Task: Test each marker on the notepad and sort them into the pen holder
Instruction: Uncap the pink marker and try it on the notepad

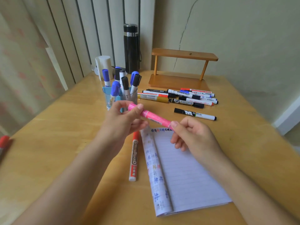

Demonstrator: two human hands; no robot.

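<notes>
One big tabletop (56, 143) of smooth, light wood fills most of the view. On it, close to the person, lies an open notepad (186, 176) of thin lined paper. Its left pages are rolled over in a soft curl and carry small blue and red scribbles. At the back stands a little wooden rack (183, 54) with two flat boards and round posts. Beside it is a tall, round black bottle (131, 51) with a shiny ring near the top. A see-through blue plastic pen holder (107, 95) stands left of the middle, and blue-capped and black-capped markers stick up out of it. To its right a heap of markers (178, 96) lies flat, in black, white, red and gold. One black-and-white marker (194, 113) lies alone just in front of the heap. A long red marker (134, 156) rests beside the notepad's left edge.

The left hand (120, 117) and the right hand (193, 135) hold one fat pink marker (154, 117) in the air, above the top of the notepad and just in front of the pen holder. The left hand pinches the end nearer the pen holder with thumb and fingers. The right hand pinches the other end, fingers curled.
</notes>
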